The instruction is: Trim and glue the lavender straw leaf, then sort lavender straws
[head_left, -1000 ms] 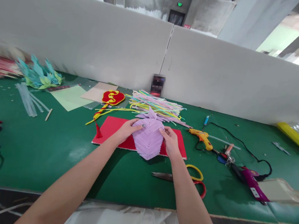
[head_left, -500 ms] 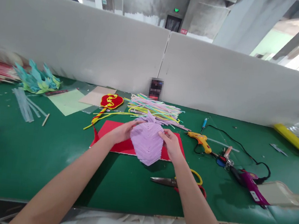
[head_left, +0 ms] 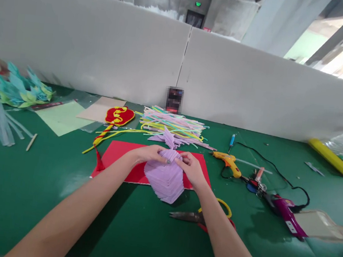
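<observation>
A lilac leaf-shaped piece (head_left: 165, 182) with ribbed rows, apparently of chenille stems, hangs over the front edge of a red board (head_left: 116, 153). My left hand (head_left: 152, 155) is closed on the piece's upper left, its thumb lying across the top. Beside it, my right hand (head_left: 190, 166) pinches the upper right edge with bent fingers. A small pointed lilac tip (head_left: 168, 138) rises above the hands. Under my right forearm lie scissors (head_left: 187, 216) with yellow and red handles, partly covered by the arm.
Behind the board is a pile of chenille stems (head_left: 175, 122), with a red-and-yellow fan-shaped ornament (head_left: 119, 116) to its left. An orange glue gun (head_left: 228, 162), keys (head_left: 258, 185) and a purple-handled tool (head_left: 288, 216) lie right. Teal paper-like shapes (head_left: 20, 87) stand far left.
Both hands have shifted from the piece's sides to its top and come closer together. The lilac piece now sits lower and slightly tilted. The camera view has shifted a little too.
</observation>
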{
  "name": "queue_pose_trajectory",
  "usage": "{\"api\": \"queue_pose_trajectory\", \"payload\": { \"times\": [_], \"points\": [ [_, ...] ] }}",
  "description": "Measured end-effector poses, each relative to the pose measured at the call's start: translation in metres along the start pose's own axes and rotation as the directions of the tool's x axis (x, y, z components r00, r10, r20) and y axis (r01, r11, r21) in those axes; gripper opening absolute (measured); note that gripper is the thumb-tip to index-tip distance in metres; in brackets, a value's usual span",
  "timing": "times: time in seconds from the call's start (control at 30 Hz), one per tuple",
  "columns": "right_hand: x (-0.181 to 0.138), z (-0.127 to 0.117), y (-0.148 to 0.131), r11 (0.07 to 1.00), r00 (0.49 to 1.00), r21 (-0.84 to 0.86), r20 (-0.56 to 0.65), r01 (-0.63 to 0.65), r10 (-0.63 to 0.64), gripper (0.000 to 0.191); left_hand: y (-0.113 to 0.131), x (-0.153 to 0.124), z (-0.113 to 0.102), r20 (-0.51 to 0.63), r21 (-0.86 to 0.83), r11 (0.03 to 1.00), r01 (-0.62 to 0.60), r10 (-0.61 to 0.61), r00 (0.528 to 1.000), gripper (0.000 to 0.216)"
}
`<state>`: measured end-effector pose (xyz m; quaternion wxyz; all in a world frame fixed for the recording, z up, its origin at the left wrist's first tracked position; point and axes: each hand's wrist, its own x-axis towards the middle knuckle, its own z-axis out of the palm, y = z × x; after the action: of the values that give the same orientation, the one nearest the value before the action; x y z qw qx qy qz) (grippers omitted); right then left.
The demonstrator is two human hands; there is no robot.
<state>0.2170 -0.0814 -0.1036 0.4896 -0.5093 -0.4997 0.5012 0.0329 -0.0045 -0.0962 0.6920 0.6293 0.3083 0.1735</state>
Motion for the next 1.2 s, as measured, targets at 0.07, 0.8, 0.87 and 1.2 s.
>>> {"api": "queue_pose_trajectory", "payload": {
  "times": [0.07,0.8,0.87,1.2],
  "points": [
    [0.001,-0.001,0.001,1.000,1.000,-0.012,0.013,0.000,0.001,0.028,-0.002,0.001,-0.001,0.016,-0.022,1.000,0.006,-0.005,1.000,0.037],
    [-0.013,-0.144,-0.017,0.463,0.727,-0.790,-0.583,-0.402,-0.363,0.032,-0.008,0.004,-0.010,-0.017,-0.076,0.970,0.233,-0.235,0.972,0.035],
    [-0.011,-0.159,-0.008,0.300,0.734,-0.792,-0.608,-0.532,-0.302,0.041,-0.009,0.005,-0.011,-0.009,-0.084,0.969,0.233,-0.234,0.972,0.037],
    [0.009,-0.158,0.019,0.161,0.744,-0.747,-0.662,-0.645,-0.091,0.059,-0.009,0.004,-0.012,0.031,-0.162,0.963,0.214,-0.211,0.977,0.037]
  ]
}}
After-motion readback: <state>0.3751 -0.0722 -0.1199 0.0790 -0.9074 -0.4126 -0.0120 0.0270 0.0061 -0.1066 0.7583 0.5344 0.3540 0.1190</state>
